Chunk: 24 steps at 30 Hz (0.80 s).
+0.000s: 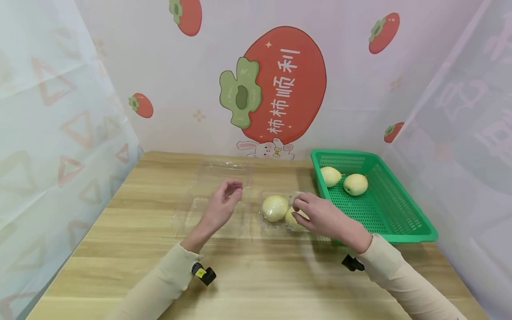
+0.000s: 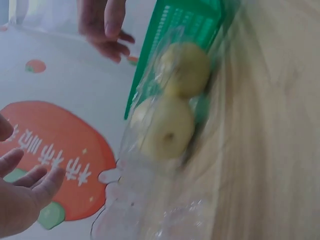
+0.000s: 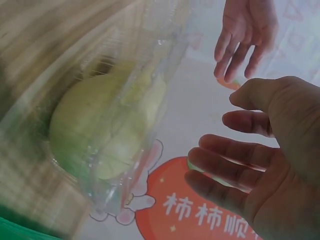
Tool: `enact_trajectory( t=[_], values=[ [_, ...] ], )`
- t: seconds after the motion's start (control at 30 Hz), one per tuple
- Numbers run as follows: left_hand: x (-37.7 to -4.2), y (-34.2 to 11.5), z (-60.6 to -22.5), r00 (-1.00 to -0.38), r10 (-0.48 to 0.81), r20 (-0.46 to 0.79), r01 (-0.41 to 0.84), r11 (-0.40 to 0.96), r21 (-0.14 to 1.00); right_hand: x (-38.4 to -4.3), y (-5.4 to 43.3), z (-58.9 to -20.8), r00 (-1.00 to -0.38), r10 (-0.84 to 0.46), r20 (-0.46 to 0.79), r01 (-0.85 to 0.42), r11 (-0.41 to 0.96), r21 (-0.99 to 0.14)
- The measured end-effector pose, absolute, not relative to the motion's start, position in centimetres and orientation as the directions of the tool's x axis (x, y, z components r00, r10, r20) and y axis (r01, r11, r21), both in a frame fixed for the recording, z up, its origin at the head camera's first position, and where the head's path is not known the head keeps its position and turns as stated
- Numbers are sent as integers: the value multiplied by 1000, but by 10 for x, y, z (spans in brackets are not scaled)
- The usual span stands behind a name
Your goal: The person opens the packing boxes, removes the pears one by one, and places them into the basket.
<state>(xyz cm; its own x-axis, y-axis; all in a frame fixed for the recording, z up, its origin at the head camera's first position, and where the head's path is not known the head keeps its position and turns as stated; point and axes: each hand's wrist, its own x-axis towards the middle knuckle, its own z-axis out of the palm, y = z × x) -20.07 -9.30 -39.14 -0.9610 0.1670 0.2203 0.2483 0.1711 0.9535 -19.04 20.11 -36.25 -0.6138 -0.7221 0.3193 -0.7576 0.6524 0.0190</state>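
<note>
With the clear plastic box (image 1: pixel 269 226) taken as the clock's centre, it lies on the wooden table (image 1: pixel 260 280) with one pear (image 1: pixel 275 208) at its nine o'clock side and a second pear (image 1: pixel 293 219) toward four, both under clear plastic; the right hand (image 1: pixel 320 215) hovers at three o'clock, its fingers loosely bent, well parted from the thumb and holding nothing; in the head view it hides part of the second pear and the box's end, though the right wrist view shows it apart from the plastic; the left hand (image 1: pixel 224 202) is raised at nine to ten o'clock, relaxed, fingers slightly bent and likewise gripping nothing; beneath it a clear plastic tray (image 1: pixel 218 224) spreads out, just beside the box, with more clear plastic at ten to eleven; the green basket (image 1: pixel 372 211) stands at two to three o'clock, its near side wall close by the right hand and partly screening one basket pear (image 1: pixel 330 177), while another basket pear (image 1: pixel 355 184) sits beside that one; at twelve, behind the table, rises a backdrop (image 1: pixel 348 111) printed with a large red persimmon (image 1: pixel 300 89).
</note>
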Motion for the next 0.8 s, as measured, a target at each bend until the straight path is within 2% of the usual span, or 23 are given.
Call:
enact_trajectory(
  t=[0.13, 0.37, 0.8],
  values=[
    [-194, -75, -398, -962, 196, 190, 225, 171, 959, -188, 201, -372, -595, -735, 324, -761, 645, 67],
    [-184, -47, -411, -955, 249, 162, 200, 133, 971, -188, 197, -381, -612, -740, 278, -753, 653, 82],
    [-168, -20, -421, -982, 173, 74, 112, 222, 969, -184, 199, -390, -629, -740, 240, -747, 660, 78]
  ],
)
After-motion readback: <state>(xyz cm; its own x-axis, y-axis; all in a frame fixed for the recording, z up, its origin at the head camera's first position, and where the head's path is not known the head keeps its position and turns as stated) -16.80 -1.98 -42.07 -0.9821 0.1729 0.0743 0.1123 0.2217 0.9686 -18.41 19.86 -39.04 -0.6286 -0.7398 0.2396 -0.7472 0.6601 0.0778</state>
